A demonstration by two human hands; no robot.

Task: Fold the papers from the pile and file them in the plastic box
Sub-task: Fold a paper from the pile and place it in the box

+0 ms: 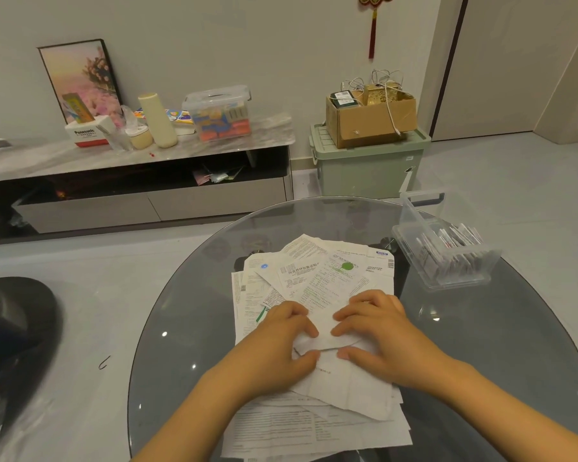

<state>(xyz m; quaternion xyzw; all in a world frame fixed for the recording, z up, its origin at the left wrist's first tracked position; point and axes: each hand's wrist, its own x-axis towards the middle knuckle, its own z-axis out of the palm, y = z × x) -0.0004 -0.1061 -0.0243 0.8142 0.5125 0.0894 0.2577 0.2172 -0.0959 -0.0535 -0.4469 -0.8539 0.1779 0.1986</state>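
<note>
A loose pile of printed white papers (317,278) lies in the middle of the round glass table (197,295). On top of the pile sits a partly folded white sheet (327,341). My left hand (281,341) pinches its left side between thumb and curled fingers. My right hand (377,331) pinches its right side the same way. A clear plastic box (447,251) stands at the table's right, holding several folded papers upright.
A low TV cabinet (141,181) with a lidded clear tub, bottle and boxes runs along the far wall. A green storage bin (367,168) with a cardboard box on top stands beyond the table. A dark round seat (17,325) is at left.
</note>
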